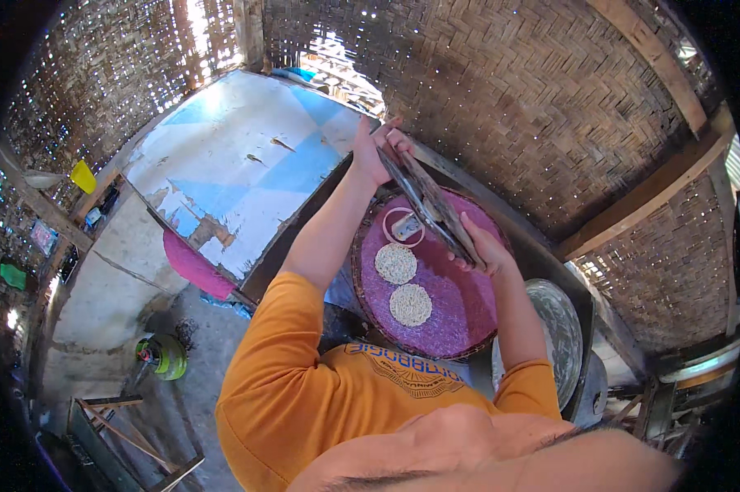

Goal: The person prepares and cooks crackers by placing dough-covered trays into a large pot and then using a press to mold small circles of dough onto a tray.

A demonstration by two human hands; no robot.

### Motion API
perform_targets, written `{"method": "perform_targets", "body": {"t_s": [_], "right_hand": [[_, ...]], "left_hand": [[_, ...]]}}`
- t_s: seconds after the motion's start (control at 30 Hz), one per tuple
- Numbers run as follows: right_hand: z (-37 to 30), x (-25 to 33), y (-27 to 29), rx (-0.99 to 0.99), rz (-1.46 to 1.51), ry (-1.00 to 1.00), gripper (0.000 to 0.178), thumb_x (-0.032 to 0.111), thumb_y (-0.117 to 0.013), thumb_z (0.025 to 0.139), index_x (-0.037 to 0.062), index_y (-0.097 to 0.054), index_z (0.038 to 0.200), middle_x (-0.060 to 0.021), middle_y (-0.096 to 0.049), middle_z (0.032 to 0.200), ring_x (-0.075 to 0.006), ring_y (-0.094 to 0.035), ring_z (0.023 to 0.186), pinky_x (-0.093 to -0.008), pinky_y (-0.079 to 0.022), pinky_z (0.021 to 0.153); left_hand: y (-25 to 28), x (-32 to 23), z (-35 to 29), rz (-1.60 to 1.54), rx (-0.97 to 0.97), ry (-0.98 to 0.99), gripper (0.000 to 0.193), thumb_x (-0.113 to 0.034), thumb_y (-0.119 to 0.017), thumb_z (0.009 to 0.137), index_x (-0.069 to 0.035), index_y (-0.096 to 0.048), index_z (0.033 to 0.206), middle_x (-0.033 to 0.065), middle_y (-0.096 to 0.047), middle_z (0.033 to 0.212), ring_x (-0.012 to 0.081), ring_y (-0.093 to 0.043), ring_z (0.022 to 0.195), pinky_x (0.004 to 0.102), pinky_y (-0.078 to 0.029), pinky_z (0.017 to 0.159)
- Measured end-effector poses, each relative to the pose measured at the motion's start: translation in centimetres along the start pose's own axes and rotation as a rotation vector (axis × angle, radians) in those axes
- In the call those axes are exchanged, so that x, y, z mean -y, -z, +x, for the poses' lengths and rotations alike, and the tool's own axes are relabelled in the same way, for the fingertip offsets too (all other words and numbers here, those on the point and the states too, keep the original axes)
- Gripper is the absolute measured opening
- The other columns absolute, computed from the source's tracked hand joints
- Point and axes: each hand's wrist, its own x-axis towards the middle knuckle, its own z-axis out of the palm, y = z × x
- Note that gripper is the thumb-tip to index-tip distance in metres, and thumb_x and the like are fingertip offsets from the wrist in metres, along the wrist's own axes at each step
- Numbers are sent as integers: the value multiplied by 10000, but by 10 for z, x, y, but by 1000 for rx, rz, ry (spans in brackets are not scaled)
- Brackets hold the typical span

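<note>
Between my two hands a dark flat board is held up on edge, tilted; it looks like two layers, one shiny and one rough. My left hand grips its far upper end. My right hand is closed round its near lower end. Below the board lies a round tray with a dark rim and a purple lining. On the lining rest two round, pale, grainy discs, a nearer disc and a farther disc. Beyond them is a pale ring with a small pale item inside it.
A large round grey-white pan stands right of the tray. A blue-and-white table with a peeling surface is at the far left. A green gas cylinder stands on the floor at left. Woven walls close in behind.
</note>
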Motion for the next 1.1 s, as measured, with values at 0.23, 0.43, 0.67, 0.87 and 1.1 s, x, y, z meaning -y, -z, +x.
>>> {"method": "perform_targets", "body": {"t_s": [0.23,0.43,0.67,0.87,1.1], "right_hand": [[9,0,26,-186,-366,-18,599,585,-357,803,31,-571,719,-66,-543,545,-144,-493,402,-268,-400,363],[19,-7,11,-218,-391,12,605,582,-361,802,30,-565,664,-69,-526,520,-144,-470,379,-267,-367,345],[39,-11,-6,-314,-426,111,594,573,-381,799,26,-571,667,-60,-522,523,-136,-468,381,-270,-379,351],[43,-17,-11,-438,-483,212,539,535,-400,809,39,-576,690,-58,-527,535,-129,-473,395,-261,-382,357],[20,-21,-8,-328,-378,298,508,504,-350,843,57,-547,703,-40,-518,530,-114,-465,393,-242,-368,353]], "left_hand": [[31,21,-1,-23,-130,-83,590,-587,-297,810,-58,-514,955,-15,-302,468,160,-387,486,371,-396,611],[35,10,-3,2,-197,-112,552,-562,-299,822,-51,-495,889,-24,-273,445,142,-340,433,356,-373,573],[26,-12,3,88,-166,-142,469,-528,-337,827,-76,-456,868,-47,-244,436,112,-278,391,318,-346,524],[18,-16,11,182,-119,-157,509,-536,-303,827,-58,-463,897,-33,-260,466,119,-286,411,318,-349,524],[11,17,-11,461,-272,320,544,-519,-348,811,-50,-547,1002,61,-574,776,206,-538,698,331,-429,669]]}}
